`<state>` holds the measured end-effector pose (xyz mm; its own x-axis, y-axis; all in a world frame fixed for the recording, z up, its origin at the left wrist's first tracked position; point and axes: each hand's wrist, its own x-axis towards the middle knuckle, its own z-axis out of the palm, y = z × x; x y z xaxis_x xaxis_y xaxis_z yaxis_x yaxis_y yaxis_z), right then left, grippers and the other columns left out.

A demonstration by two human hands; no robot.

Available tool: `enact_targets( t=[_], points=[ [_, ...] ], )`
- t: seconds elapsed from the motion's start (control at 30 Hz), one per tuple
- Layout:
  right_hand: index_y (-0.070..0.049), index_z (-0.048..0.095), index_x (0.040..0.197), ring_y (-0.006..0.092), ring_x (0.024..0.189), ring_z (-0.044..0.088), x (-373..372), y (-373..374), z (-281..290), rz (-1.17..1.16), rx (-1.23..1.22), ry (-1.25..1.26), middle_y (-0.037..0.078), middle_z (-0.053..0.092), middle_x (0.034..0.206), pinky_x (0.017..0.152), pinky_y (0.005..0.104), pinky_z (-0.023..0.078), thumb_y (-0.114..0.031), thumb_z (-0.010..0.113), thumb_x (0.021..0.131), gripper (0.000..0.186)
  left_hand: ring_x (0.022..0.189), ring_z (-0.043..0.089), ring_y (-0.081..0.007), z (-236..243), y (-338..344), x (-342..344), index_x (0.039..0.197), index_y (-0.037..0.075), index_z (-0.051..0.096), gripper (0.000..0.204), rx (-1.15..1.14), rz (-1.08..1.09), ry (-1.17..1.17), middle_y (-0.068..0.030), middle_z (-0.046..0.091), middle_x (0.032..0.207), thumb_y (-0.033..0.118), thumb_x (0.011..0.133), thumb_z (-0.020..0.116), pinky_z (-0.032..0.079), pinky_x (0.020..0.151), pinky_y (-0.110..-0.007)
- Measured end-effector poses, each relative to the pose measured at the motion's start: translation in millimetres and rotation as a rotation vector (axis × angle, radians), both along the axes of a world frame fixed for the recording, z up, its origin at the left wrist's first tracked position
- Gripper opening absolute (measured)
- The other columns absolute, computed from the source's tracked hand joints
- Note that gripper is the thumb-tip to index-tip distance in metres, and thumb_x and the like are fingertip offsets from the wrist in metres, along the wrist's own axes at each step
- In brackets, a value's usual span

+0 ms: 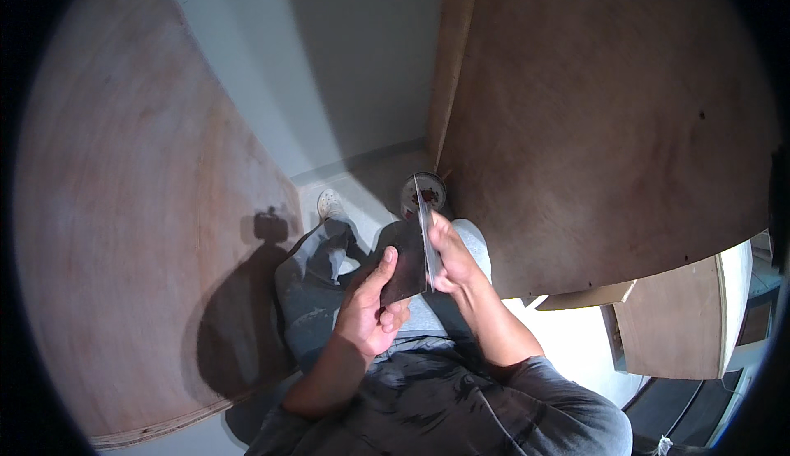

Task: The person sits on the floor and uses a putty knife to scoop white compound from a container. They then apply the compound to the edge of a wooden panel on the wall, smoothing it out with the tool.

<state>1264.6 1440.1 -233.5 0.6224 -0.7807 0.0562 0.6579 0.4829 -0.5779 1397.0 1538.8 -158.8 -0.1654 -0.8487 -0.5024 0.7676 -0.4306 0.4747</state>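
Observation:
My left hand (369, 312) is closed on a dark, flat rectangular plate (401, 262), thumb on its face. My right hand (451, 254) grips a thin, pale-edged flat blade (429, 246), held nearly upright against the right edge of the dark plate; whether they touch along their whole length I cannot tell. Both are held over my lap. Just beyond them a round bucket (415, 197) with a mottled top sits on the floor, partly hidden by the blade. My legs (309, 279) are bent, with a light perforated shoe (327, 202) at the left.
A plywood panel (123, 209) rises close on my left, another (601, 127) on my right. A pale wall (354, 53) stands ahead, above the grey floor (370, 184). Plywood pieces (666, 316) and dark framed items (675, 415) are at the lower right.

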Motion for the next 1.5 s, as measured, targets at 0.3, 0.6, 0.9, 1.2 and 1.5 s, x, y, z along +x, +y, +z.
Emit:
enact_targets(
  t=[0.3,0.6,0.9,1.2,1.5],
  points=[
    [-0.007,0.054,0.123,0.0162,0.092,0.065,-21,-1,-48,-0.084,0.144,-0.095,0.005,0.062,0.102,0.073,0.0304,0.059,-0.041,0.075,0.086,0.055,0.035,0.034,-0.0044,-16,-4,-8,0.088,0.015,0.06,0.028,0.063,-0.044,-0.022,0.0054,0.044,0.05,0.039,0.102,0.053,0.025,0.031,-0.02],
    [-0.009,0.056,0.112,0.0065,0.065,0.056,-30,12,-45,-0.214,0.265,0.343,-0.001,0.063,0.089,0.053,0.0223,0.043,-0.041,0.056,0.1,0.034,0.095,0.059,-0.0145,-86,4,71,0.139,0.016,0.048,0.039,-0.51,0.145,0.11,-0.0053,0.057,0.121,0.034,0.104,0.047,0.052,0.073,-0.027],
    [-0.003,0.06,0.11,0.0123,0.087,0.063,82,-6,-114,0.024,-0.003,0.422,0.003,0.061,0.093,0.073,0.0291,0.054,-0.019,0.058,0.099,0.019,0.116,0.054,-0.0212,-143,-8,81,0.135,0.004,0.049,0.044,-0.024,0.512,-0.411,-0.0128,0.055,0.131,0.029,0.1,0.059,0.046,0.098,-0.039],
    [-0.002,0.065,0.115,0.0144,0.072,0.059,8,-168,-194,-0.272,0.279,0.725,0.008,0.064,0.096,0.07,0.0278,0.051,-0.012,0.058,0.095,0.024,0.123,0.051,-0.0263,-156,-76,178,0.14,-0.001,0.045,0.057,-0.076,0.439,-0.211,-0.0173,0.051,0.136,0.041,0.102,0.051,0.041,0.107,-0.037],
    [-0.004,0.056,0.125,0.0221,0.106,0.059,-24,-188,-375,-0.485,0.64,0.699,0.009,0.061,0.12,0.087,0.038,0.053,-0.015,0.062,0.094,0.034,0.124,0.05,-0.024,-191,-134,206,0.138,-0.003,0.047,0.058,0.134,0.482,-0.608,-0.0147,0.053,0.134,0.041,0.102,0.054,0.038,0.108,-0.036]
  ],
)
